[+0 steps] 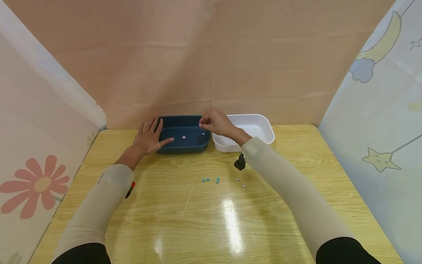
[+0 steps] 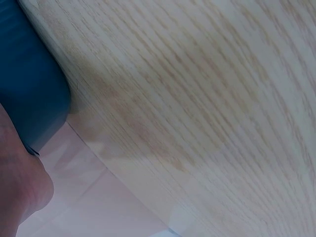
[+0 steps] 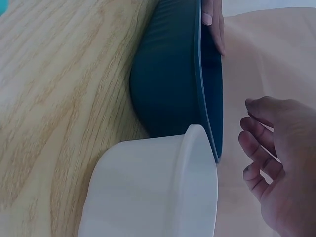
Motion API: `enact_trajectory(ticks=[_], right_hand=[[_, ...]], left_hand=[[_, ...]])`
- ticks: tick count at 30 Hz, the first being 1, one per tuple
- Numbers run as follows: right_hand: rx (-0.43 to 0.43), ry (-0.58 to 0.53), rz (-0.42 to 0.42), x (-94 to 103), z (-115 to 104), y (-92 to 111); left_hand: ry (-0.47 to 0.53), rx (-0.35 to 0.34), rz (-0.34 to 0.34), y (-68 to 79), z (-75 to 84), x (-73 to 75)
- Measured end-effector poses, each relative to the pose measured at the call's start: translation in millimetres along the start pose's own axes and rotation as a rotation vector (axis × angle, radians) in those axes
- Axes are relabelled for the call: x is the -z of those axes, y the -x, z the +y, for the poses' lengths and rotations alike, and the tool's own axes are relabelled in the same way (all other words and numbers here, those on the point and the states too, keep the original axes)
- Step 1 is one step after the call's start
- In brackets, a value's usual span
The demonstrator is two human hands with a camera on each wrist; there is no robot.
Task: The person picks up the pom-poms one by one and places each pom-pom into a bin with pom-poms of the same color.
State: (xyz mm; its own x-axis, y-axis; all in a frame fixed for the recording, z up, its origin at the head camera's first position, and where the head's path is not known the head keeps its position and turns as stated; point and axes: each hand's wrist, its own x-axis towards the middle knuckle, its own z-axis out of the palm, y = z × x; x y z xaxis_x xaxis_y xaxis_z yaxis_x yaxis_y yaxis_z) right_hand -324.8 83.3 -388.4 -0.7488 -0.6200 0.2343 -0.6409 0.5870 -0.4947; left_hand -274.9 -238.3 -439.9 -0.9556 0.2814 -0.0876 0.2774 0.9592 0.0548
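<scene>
The right hand (image 1: 217, 123) pinches a small pink bead (image 1: 199, 125) between thumb and fingertip, above the right end of the dark blue tray (image 1: 184, 149); the bead lies at the very tip of that hand and well apart from the left hand (image 1: 145, 140), which rests with its fingers spread and straight on the tray's left end, gripping nothing; its thumb reaches over the near rim; two more beads (image 1: 184, 137) lie inside the tray, one near the left thumb, the other below the right hand; the white tray (image 1: 227, 148) stands just beside the blue one, partly under the right wrist; nearer the person, on the wooden table (image 1: 158, 212), lie four blue beads (image 1: 207, 179) and, to their right, two pale pink beads (image 1: 244, 186), all well apart from both hands; the right wrist view does not clearly show the held bead.
</scene>
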Motion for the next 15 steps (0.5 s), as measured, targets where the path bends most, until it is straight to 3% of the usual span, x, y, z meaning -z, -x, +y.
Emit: enact_trajectory(ticks=[15], right_hand=[[-0.060,0.042,-0.009,-7.4,4.3,-18.4]], left_hand=[[-0.004,0.008,-0.005,0.1,-1.1,-0.6]])
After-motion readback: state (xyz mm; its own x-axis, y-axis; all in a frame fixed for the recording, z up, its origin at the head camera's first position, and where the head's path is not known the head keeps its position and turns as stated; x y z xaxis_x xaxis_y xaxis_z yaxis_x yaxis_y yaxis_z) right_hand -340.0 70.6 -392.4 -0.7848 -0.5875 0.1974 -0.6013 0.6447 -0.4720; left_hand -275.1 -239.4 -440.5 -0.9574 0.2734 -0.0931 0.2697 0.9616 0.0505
